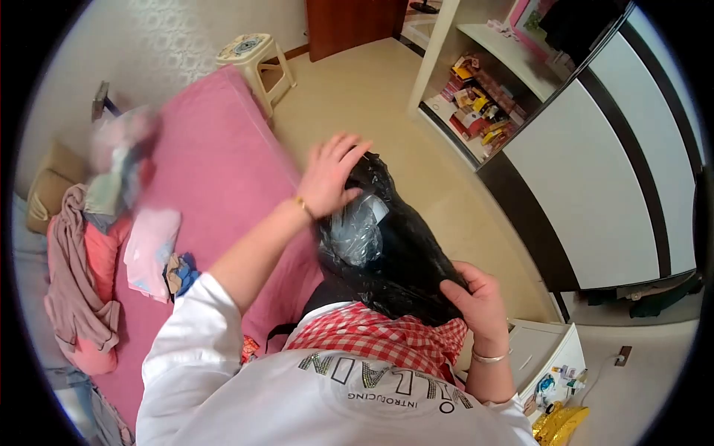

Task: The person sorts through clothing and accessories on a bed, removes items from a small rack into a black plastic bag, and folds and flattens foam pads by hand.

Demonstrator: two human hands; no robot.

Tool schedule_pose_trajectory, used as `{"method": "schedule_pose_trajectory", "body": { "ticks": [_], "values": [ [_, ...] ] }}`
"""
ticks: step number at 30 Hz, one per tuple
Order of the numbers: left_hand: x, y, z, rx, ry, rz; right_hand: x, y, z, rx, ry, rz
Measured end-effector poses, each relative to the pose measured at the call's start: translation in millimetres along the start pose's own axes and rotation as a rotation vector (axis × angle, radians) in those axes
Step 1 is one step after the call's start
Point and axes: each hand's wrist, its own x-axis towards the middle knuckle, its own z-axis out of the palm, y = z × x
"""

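Nearest is the person's white shirt [335,409], printed with dark letters, on the near side of the black plastic bag [420,253]. A red-and-white checked cloth [357,331] lies between shirt and bag, against the bag's near edge. The bag, held up in front of the body, is crumpled and slack, with see-through plastic [355,234] showing in its left part.

The right grip [480,297], a silver bangle at its wrist, is closed on the bag's near right corner, thumb on top. The left grip [327,178], with a gold bracelet, is at the bag's far left end; its fingers are loosely spread and the thumb stands apart, and whether it pinches the edge I cannot tell.

Right of the bag and low down stands a white cabinet [524,349], with a gold packet [559,425] beside it. Left of the bag stretches a pink-covered bed [223,163], bearing a light pink garment [155,245], a tan-and-blue bundle [181,275] and, farthest left, a mauve garment [71,275].

Beyond the bag to the right are a white-and-dark wardrobe [573,178] and shelves of packets [476,104]. Beyond it to the left stands a stool [249,46]; farthest off is a brown door [349,26].
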Motion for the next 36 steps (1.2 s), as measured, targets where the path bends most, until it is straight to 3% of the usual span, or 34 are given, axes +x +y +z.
{"method": "schedule_pose_trajectory", "body": {
  "ticks": [1, 2, 3, 4, 5, 7, 9, 10, 12, 13, 15, 16, 17, 19, 21, 23, 25, 27, 30, 32, 35, 36],
  "values": [
    [6, -9, 7, -0.025, -0.168, 0.015, -1, -6, 1, -0.089, -0.065, -0.007],
    [12, -17, 13, -0.030, -0.162, 0.020, -3, -12, 2, -0.080, -0.079, 0.004],
    [21, -20, 14, -0.111, -0.361, -0.091, -3, -18, -3, -0.084, -0.070, -0.001],
    [28, -21, 15, -0.190, -0.565, -0.199, -5, -22, -10, -0.336, -0.025, -0.055],
    [31, -22, 13, -0.192, -0.570, -0.179, -7, -24, -18, -0.583, 0.027, -0.104],
    [41, -16, -5, -0.256, -0.212, -0.233, -9, -14, -39, -0.750, 0.160, -0.102],
    [53, -4, -23, -0.439, -0.142, -0.360, -6, 11, -67, -0.944, 0.371, 0.009],
    [52, 0, -24, -0.396, -0.086, -0.284, -4, 22, -78, -0.940, 0.390, 0.021],
    [38, -13, -13, -0.511, -0.029, -0.314, 2, 39, -97, -0.959, 0.737, -0.220],
    [38, -6, -15, -0.614, 0.039, -0.356, 3, 42, -102, -0.965, 0.750, -0.215],
    [41, 13, -42, -1.151, -0.148, -0.812, 4, 50, -112, -0.425, 0.935, -0.115],
    [33, 6, -38, -1.273, -0.202, -0.814, 16, 64, -111, -0.111, 0.957, -0.191],
    [25, 9, -30, -1.274, -0.220, -0.808, 12, 73, -111, 0.169, 0.890, 0.036],
    [8, 21, -14, -1.246, -0.311, -0.948, 16, 73, -90, 0.536, 0.783, 0.284],
    [-2, 28, -9, -1.275, -0.383, -0.877, 11, 67, -94, 0.531, 0.798, 0.304],
    [5, 36, -18, -1.323, -0.393, -0.760, -3, 49, -112, 0.416, 0.818, 0.149],
    [16, 38, -25, -1.415, -0.453, -0.770, -10, 38, -130, 0.507, 0.851, -0.092],
    [25, 40, -20, -1.452, -0.461, -0.758, -18, 36, -147, 0.599, 0.717, -0.358],
    [39, 57, -1, -1.513, -0.526, -0.722, -30, 20, -147, 0.526, 0.844, -0.273],
    [48, 61, 25, -1.527, -0.631, -0.742, -40, 18, -147, 0.578, 0.782, -0.284],
    [46, 51, 108, -1.495, -0.755, -0.769, -57, 29, -161, 0.593, 0.830, -0.327],
    [45, 57, 130, -1.359, -0.736, -0.721, -68, 35, -166, 0.588, 0.834, -0.333]
  ]
}}
